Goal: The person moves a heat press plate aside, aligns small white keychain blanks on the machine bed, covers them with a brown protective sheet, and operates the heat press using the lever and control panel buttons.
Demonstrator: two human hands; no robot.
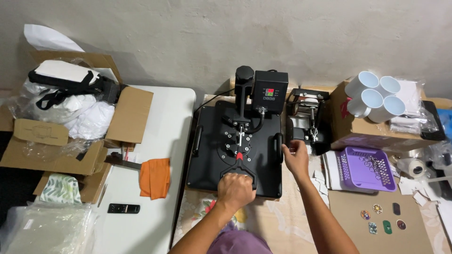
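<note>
Nearest the camera, the left hand (234, 190) is closed around the front handle (238, 170) of a black flat heat press (235, 150), which sits on a patterned cloth between a white table (160, 141) and a cluttered work surface. The right hand (296, 157) reaches to the press's right edge, fingers curled against the side grip (279, 141) there, so both hands are on the machine. The upper platen lies flat over the base, so the press looks shut, and nothing is visible between the plates; whether anything is inside cannot be told. Beyond the handle, the control box (269, 91) shows lit digits. To the right lie a purple basket (365, 168) and small printed discs (376, 208), with a mug press attachment (306, 117) and white mugs (374, 96) on a cardboard box farther back. An orange cloth (154, 177) lies on the white table.
</note>
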